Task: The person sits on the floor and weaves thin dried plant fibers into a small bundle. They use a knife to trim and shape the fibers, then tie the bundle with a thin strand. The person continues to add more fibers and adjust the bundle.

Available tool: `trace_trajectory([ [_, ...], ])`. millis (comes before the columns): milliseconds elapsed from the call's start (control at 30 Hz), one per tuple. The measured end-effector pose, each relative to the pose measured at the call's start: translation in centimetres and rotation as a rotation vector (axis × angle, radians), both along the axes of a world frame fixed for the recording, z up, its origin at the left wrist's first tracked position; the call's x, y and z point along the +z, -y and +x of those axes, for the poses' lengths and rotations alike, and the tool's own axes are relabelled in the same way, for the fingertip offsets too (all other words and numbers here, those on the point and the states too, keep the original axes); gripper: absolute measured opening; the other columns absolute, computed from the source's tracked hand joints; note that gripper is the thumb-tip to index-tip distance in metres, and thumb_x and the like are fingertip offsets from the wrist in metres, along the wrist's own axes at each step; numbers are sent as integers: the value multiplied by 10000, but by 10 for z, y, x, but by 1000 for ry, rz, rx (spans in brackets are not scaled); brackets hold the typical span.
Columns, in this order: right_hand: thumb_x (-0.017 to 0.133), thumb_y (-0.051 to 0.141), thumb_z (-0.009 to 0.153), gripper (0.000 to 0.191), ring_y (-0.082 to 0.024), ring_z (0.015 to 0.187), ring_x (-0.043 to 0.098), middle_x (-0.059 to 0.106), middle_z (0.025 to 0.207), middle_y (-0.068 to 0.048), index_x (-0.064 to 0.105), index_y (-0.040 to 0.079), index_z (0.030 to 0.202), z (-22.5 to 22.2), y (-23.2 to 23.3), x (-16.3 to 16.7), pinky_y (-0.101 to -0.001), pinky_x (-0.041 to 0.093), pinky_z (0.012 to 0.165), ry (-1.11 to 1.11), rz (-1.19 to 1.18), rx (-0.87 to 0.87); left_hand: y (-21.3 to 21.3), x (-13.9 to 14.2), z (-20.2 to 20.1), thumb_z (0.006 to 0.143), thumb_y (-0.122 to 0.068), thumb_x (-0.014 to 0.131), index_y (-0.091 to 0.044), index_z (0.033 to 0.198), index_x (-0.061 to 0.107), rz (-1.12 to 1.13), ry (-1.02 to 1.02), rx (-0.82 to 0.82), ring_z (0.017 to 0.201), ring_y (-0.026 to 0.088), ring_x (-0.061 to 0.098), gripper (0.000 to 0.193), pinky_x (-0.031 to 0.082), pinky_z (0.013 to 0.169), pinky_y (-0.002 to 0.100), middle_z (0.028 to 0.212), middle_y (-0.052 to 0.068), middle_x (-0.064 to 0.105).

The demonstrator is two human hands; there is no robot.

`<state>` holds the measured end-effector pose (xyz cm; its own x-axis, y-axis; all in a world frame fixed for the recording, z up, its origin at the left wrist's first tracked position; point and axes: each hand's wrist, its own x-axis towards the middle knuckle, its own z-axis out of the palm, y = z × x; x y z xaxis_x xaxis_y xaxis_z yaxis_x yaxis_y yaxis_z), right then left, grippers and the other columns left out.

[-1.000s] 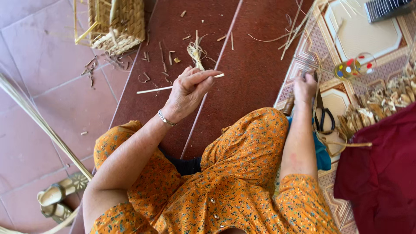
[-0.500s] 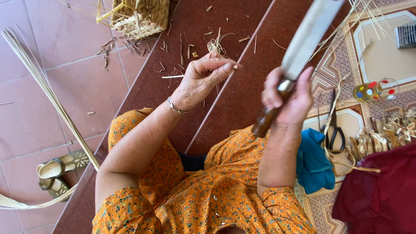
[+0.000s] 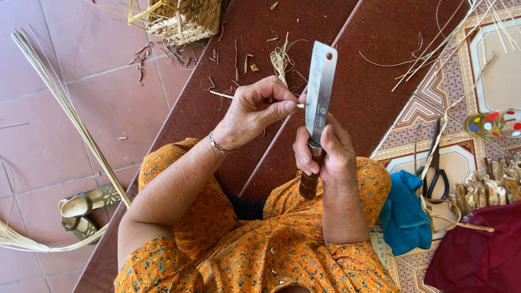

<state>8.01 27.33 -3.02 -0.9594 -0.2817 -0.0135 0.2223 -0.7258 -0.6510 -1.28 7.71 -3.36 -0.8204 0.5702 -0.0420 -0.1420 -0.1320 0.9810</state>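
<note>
A half-woven basket (image 3: 182,19) is cut off by the top edge. The right hand (image 3: 325,154) is closed around a cleaver (image 3: 319,92), blade upright, its wooden handle mostly hidden. The left hand (image 3: 255,108) pinches a thin strip (image 3: 221,94) against the blade, the strip's end concealed by fingers.

The right grip (image 3: 325,157) holds a knife (image 3: 319,100) upright, blade beside the left grip (image 3: 252,111), which pinches a thin stick (image 3: 222,94) touching the blade. A basket (image 3: 182,19) lies beyond the left grip and sandals (image 3: 84,211) lie left of it. Scissors (image 3: 434,173) and a cloth (image 3: 404,211) lie right of the right grip, on the mat (image 3: 418,108).
</note>
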Motion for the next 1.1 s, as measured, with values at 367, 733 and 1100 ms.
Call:
trace_trajectory([
  [367, 487, 412, 1134, 640, -104, 448, 379, 509, 677, -85, 294, 46, 1623, 5, -2, -4, -285, 374, 418, 12, -143, 97, 3, -4, -1, 1003, -140, 749, -29, 1041, 700, 29, -14, -21, 952, 54, 611, 127, 538, 835, 229, 1029, -2, 655],
  [733, 489, 402, 1139, 616, -105, 450, 381, 501, 674, -79, 337, 39, 1613, 9, -1, -8, -284, 367, 417, -35, -103, 55, 2, -3, 2, 1005, -141, 746, -31, 1023, 699, 80, 12, -36, 949, 60, 595, 121, 522, 831, 232, 1029, 3, 640],
  [1100, 490, 381, 1149, 574, -88, 428, 362, 506, 651, -73, 395, 19, 1583, 12, 8, -6, -265, 354, 413, -79, -13, -38, 1, 0, 4, 1002, -116, 756, -39, 1017, 704, 107, -62, -17, 959, 74, 611, 94, 554, 838, 245, 1040, 13, 630],
])
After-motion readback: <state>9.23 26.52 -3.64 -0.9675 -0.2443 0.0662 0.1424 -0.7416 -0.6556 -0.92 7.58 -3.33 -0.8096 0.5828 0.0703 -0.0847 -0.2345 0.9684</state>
